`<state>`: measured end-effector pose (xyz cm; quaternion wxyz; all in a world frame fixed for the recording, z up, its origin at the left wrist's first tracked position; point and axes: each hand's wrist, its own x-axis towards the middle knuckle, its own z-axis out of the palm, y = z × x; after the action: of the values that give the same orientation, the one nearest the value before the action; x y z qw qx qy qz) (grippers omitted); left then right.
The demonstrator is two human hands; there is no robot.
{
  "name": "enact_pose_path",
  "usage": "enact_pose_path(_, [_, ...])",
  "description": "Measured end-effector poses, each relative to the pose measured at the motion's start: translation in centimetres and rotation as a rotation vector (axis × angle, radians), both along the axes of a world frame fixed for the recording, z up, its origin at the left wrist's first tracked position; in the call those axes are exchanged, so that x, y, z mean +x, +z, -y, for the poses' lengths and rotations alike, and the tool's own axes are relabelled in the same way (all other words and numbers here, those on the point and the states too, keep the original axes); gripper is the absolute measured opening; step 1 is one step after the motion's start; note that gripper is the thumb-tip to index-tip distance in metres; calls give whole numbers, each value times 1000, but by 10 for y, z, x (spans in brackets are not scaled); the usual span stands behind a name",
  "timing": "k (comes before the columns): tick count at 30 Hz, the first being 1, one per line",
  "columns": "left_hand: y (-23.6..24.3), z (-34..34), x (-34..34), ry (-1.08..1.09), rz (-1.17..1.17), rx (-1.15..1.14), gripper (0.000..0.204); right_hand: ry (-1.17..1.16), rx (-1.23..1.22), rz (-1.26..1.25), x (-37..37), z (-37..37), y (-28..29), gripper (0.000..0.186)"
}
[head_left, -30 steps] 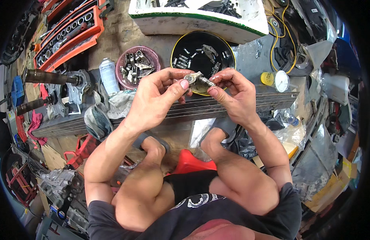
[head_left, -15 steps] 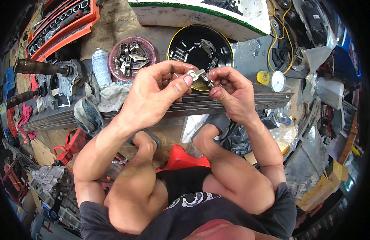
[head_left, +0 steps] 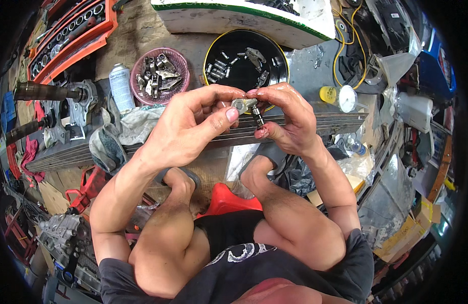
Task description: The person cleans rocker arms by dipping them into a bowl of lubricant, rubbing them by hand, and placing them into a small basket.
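My left grip [head_left: 186, 124] is closed on a small metal rocker [head_left: 240, 104], pinched between thumb and forefinger. My right grip [head_left: 297, 121] is closed on a short, shiny pin [head_left: 257, 116], my thumb at its lower end and my forefinger above it. The pin points down and a little to the right, its upper end against the rocker's right end. Both parts are up in front of me, nearer than the black bowl, and my forefinger tips come close together just above them; I can't tell whether they touch.

Just beyond my fingers is the bowl [head_left: 237, 77], yellow-rimmed, with more pins [head_left: 218, 68] toward its left and some rockers [head_left: 255, 57] toward its right. To its left sits a pink basket [head_left: 179, 65] full of rockers, then a spray can [head_left: 121, 87], with a crumpled rag [head_left: 140, 125] nearer me. A yellow tub [head_left: 328, 95] lies right of my hands on the grey bench [head_left: 310, 68]. Behind the bowl is a white box [head_left: 234, 21] with a green edge, and at far left an orange socket tray [head_left: 86, 52].
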<state>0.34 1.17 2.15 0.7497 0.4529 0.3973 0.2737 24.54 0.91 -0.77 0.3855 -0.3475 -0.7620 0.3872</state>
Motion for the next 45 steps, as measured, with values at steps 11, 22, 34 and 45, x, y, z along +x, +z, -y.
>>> enact_pose_path(11, [-11, 5, 1, 3, 16, 66, 34, 12, -66, -29, 0, 0, 4, 48])
enact_pose_path(22, [-48, -1, 5, -88, -410, 446, 32, -56, -1020, -38, -6, 6, -32, 23])
enact_pose_path(34, [-74, -5, -12, 48, -529, 309, 30, -330, -654, 429, 14, -101, -103, 36])
enact_pose_path(45, [-80, -6, -28, 97, -609, 368, 27, -230, -688, 644, -3, -143, -135, 41])
